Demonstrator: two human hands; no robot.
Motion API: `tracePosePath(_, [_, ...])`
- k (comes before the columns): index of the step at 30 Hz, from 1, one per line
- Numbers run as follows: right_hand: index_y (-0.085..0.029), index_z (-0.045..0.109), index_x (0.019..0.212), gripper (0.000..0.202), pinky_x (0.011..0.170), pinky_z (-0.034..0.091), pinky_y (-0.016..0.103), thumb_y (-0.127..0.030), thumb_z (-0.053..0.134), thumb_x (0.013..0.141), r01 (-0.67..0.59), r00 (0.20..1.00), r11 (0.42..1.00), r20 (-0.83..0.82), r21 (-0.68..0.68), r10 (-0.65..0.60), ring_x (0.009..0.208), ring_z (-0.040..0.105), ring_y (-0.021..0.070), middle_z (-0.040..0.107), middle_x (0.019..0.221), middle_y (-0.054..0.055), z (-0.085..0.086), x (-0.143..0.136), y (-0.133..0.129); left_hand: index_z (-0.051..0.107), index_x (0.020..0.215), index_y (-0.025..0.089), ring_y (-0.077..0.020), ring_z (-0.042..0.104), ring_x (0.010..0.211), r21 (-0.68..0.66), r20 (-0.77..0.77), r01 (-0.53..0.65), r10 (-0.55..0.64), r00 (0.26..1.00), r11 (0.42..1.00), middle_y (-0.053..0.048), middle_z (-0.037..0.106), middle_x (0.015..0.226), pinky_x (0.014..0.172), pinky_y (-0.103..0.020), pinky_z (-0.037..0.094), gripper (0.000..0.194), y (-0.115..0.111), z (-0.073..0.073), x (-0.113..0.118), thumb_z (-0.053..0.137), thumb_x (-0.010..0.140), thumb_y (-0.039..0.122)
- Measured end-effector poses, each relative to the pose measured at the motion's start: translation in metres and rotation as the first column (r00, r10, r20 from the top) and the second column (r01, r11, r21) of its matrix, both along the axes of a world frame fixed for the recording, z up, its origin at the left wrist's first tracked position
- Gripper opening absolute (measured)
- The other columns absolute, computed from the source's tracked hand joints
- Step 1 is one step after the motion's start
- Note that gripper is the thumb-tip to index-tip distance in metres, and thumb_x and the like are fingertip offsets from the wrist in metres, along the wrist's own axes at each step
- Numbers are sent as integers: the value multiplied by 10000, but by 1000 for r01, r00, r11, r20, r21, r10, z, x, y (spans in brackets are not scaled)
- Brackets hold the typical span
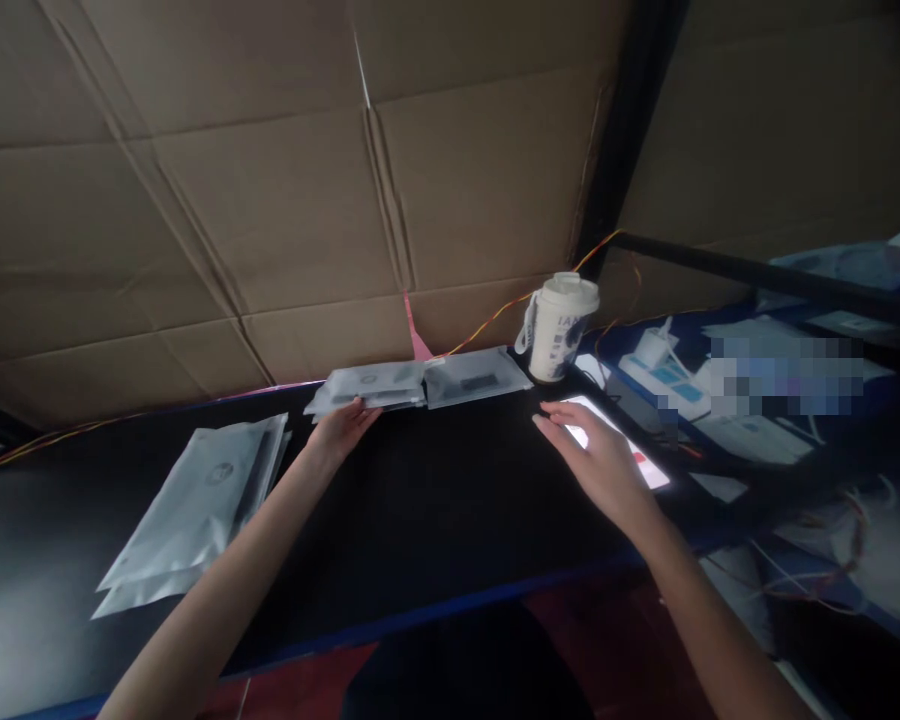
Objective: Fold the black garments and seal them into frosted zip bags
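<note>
My left hand [337, 430] is at the front edge of a small stack of frosted plastic zip bags [375, 380] by the cardboard wall. Its fingers point right, apart from the thumb, and the fingertips touch or nearly touch the lower bag. Beside that stack lies another frosted bag [480, 377] with something dark inside. Over a lit phone-like screen [649, 468] hovers my right hand [604, 465], fingers loosely bent, thumb apart, nothing held. To the left, larger frosted bags [195, 500] with a round printed mark lie overlapped on the black table.
A white lidded paper cup [562, 325] stands behind the screen. Brown cardboard [270, 200] walls off the back, with a yellow-red wire [487, 325] along it. At right, a dark metal bar [720, 262] crosses above a power strip [664, 375], bags and loose cables. The black table [420, 500] has a blue front edge.
</note>
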State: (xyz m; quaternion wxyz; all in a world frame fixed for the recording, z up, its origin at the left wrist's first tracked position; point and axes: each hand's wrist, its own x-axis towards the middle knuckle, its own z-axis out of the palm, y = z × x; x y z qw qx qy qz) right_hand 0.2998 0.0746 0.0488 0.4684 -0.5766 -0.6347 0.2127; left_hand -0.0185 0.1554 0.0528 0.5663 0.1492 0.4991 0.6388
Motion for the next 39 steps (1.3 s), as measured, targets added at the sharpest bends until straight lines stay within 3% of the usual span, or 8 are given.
tracePosePath(3, [-225,639,1039,329,922,472,443,-489,563,859,-8,993,1000,119,23,5,1062,625,275,685,1109,81,-5,12,3,550,1201,161,-212,615,980,-26,79,-75,76,994,997,-90,587,1187,809,-414,536,340,9,-8,0,576,907,331])
tracePosePath(9, [-229,631,1037,253,916,490,436,-413,582,870,-91,969,996,231,19,84,1036,630,260,684,1075,67,-21,14,-3,554,1198,163,-207,618,968,-31,172,-171,174,970,985,-88,592,1179,804,-408,539,338,15,-10,11,578,906,332])
tracePosePath(15, [-248,635,1039,208,867,521,377,-373,581,882,-215,933,976,287,-43,218,1005,640,228,679,1068,44,-18,8,-6,554,1042,108,-174,672,850,-86,167,-101,115,979,991,-120,638,996,662,-264,580,165,7,-7,20,426,939,90])
tracePosePath(20, [-248,642,1013,195,911,496,432,-372,557,890,-184,915,982,371,39,157,1013,638,253,693,1046,55,-14,31,19,528,911,101,-224,706,843,-151,132,7,13,991,988,-195,649,1003,645,-300,605,136,-33,-5,18,401,911,53])
tracePosePath(24, [-245,593,1117,244,990,443,483,-282,490,900,-158,907,984,406,86,110,1099,607,259,668,1143,66,-26,57,58,561,841,132,-199,717,786,-179,28,65,-61,998,982,-145,690,940,645,-291,601,179,-83,-13,20,415,882,37])
tracePosePath(28, [-204,537,1208,345,1004,435,482,-185,449,875,-149,872,989,471,-4,133,1157,577,259,627,1236,104,-36,66,80,608,919,184,-200,710,843,-195,-49,87,-98,994,977,-90,722,938,684,-280,584,140,-121,-25,18,520,834,116])
tracePosePath(34, [-230,592,1117,299,1026,398,521,-162,429,875,-118,830,993,547,-18,109,1086,619,265,679,1151,70,-30,66,65,639,911,216,-248,685,854,-149,-210,72,-103,972,986,-43,720,929,619,-265,572,398,-151,-31,17,815,578,346])
tracePosePath(39, [-232,631,1013,215,870,518,407,-223,450,899,-84,848,996,524,-3,73,971,660,242,711,1035,58,-14,78,42,627,875,242,-181,655,818,-132,-465,49,-106,879,990,11,682,881,595,-179,550,424,-177,-40,19,808,592,501])
